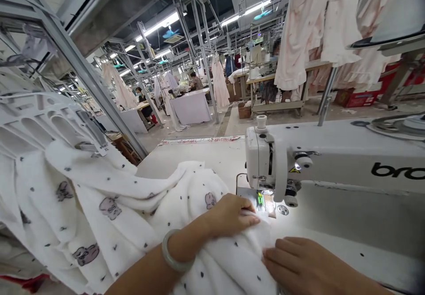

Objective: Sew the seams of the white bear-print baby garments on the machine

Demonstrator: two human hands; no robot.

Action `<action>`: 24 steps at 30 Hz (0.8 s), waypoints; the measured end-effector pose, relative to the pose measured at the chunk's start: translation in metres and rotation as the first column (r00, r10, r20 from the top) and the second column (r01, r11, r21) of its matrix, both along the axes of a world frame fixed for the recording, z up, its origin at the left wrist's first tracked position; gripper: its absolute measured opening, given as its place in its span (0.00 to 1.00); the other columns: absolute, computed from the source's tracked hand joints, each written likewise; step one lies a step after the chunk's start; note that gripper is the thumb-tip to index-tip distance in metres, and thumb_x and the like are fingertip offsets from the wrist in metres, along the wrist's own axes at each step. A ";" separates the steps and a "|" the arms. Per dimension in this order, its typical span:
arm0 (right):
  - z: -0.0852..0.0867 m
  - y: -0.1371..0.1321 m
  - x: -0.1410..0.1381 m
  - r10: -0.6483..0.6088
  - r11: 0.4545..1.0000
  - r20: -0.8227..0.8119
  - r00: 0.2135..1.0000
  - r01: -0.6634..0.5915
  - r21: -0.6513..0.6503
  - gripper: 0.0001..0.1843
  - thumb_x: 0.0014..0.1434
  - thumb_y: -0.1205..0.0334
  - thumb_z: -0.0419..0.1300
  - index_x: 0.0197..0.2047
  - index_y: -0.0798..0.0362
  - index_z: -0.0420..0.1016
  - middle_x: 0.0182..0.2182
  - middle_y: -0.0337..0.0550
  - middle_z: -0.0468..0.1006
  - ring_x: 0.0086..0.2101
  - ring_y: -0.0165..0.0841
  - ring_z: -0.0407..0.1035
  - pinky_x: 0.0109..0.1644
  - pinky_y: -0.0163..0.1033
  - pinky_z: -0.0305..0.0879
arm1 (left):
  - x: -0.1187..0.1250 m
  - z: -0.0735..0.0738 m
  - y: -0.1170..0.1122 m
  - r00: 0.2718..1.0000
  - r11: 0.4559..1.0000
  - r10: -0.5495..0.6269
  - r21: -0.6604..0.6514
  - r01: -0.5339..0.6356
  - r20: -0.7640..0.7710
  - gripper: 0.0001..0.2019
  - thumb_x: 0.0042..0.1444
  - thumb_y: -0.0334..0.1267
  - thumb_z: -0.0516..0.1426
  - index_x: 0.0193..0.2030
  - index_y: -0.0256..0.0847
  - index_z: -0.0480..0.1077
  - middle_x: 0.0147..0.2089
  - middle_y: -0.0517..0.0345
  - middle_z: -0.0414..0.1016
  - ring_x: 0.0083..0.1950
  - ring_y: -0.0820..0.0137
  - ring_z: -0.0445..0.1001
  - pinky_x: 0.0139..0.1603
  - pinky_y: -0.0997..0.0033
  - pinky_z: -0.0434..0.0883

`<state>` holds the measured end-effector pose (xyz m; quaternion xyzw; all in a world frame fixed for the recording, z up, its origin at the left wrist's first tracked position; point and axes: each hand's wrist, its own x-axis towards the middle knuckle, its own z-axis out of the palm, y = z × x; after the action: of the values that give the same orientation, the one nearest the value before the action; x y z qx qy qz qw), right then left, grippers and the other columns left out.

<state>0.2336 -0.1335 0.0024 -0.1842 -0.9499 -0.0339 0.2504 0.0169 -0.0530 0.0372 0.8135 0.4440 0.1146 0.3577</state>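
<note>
A white fleecy garment (186, 197) with small dark marks and pinkish animal prints spreads over the sewing table and hangs down on the left. My left hand (229, 215), with a bangle on the wrist, pinches the cloth between thumb and fingers just in front of the needle area. Close to the front edge, my right hand (292, 259) grips the cloth's right edge with curled fingers. Beyond both hands stands the white sewing machine (332, 153), its lamp lighting the green presser foot part (260, 199). The cloth's edge lies close to the foot; whether it is under it I cannot tell.
A white clip-like hanger rack (40, 113) holds part of the garment at left. A metal post (96, 82) slants behind it. Pale pink garments (302, 29) hang at the upper right. Other people work at tables farther back. A red box (360, 98) sits on the floor.
</note>
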 end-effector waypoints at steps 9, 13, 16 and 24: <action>0.018 0.014 0.007 -0.084 0.994 -0.062 0.995 0.088 0.067 0.21 0.72 0.73 0.41 0.45 0.54 0.75 0.35 0.44 0.82 0.29 0.34 0.73 0.29 0.41 0.63 | 0.009 0.003 0.002 0.993 0.998 0.060 0.038 -0.057 -0.099 0.09 0.59 0.44 0.59 0.37 0.40 0.74 0.32 0.60 0.75 0.35 0.68 0.71 0.34 0.73 0.62; 0.022 0.020 0.006 -0.071 0.997 -0.073 0.995 0.070 -0.017 0.20 0.75 0.66 0.42 0.42 0.52 0.75 0.36 0.42 0.82 0.35 0.34 0.76 0.39 0.41 0.69 | 0.011 0.003 0.000 0.990 0.998 0.036 0.056 -0.028 -0.136 0.09 0.60 0.43 0.60 0.39 0.41 0.75 0.35 0.58 0.78 0.37 0.66 0.75 0.37 0.72 0.65; 0.020 0.027 0.006 -0.114 0.992 -0.134 0.984 0.120 0.038 0.21 0.76 0.64 0.42 0.41 0.52 0.75 0.36 0.42 0.83 0.35 0.33 0.76 0.44 0.41 0.70 | 0.013 0.003 -0.001 0.986 0.997 0.035 0.075 -0.023 -0.166 0.09 0.60 0.42 0.60 0.42 0.40 0.76 0.39 0.55 0.80 0.41 0.62 0.77 0.42 0.68 0.69; 0.010 0.033 0.011 -0.138 0.990 -0.077 0.987 0.135 -0.040 0.18 0.73 0.68 0.45 0.41 0.52 0.76 0.39 0.44 0.83 0.38 0.35 0.77 0.45 0.42 0.73 | 0.019 0.003 -0.002 0.979 0.992 0.094 0.101 -0.076 -0.182 0.12 0.59 0.41 0.62 0.47 0.38 0.75 0.53 0.45 0.76 0.58 0.55 0.72 0.62 0.58 0.67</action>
<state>0.2445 -0.1004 0.0128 -0.2544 -0.9247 -0.0272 0.2818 0.0354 -0.0550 0.0398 0.8169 0.5040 0.0739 0.2707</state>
